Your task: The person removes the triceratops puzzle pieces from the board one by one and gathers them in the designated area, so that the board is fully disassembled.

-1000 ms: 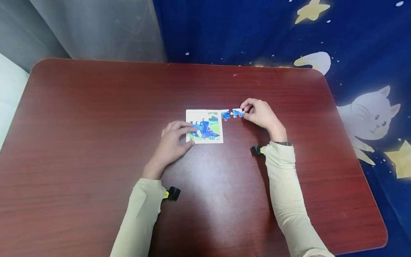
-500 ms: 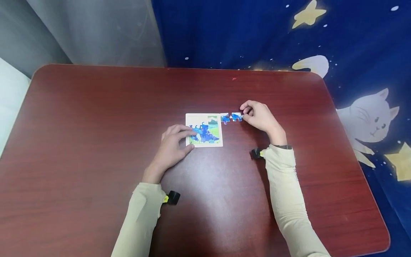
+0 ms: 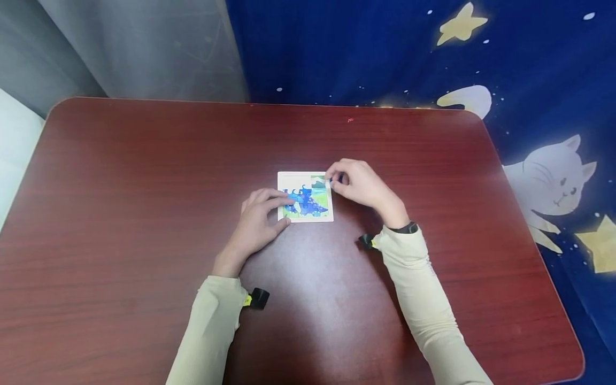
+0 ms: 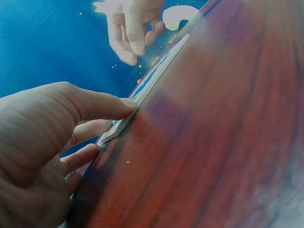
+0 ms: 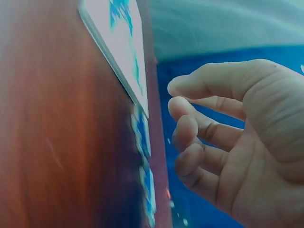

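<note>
A small square jigsaw puzzle (image 3: 320,204) in a white frame lies flat on the table, showing a partly assembled blue figure and a pale area at its upper left. My left hand (image 3: 260,215) holds its left side, thumb on the near edge and fingers over the left part. My right hand (image 3: 362,183) is at the upper right corner of the frame, fingers loosely curled, with nothing seen between them in the right wrist view. Two loose blue puzzle pieces, a nearer piece (image 5: 141,130) and a farther piece (image 5: 148,192), lie beside the frame; the right hand hides them in the head view.
The dark red wooden table (image 3: 159,176) has rounded corners. A grey curtain (image 3: 159,51) and a blue curtain (image 3: 346,48) with a cat and stars hang behind it. A tiny red mark (image 3: 350,120) lies near the back edge.
My right hand let go of the outer loose piece and moved left, over the loose pieces to the frame's corner. The left hand has stayed on the puzzle.
</note>
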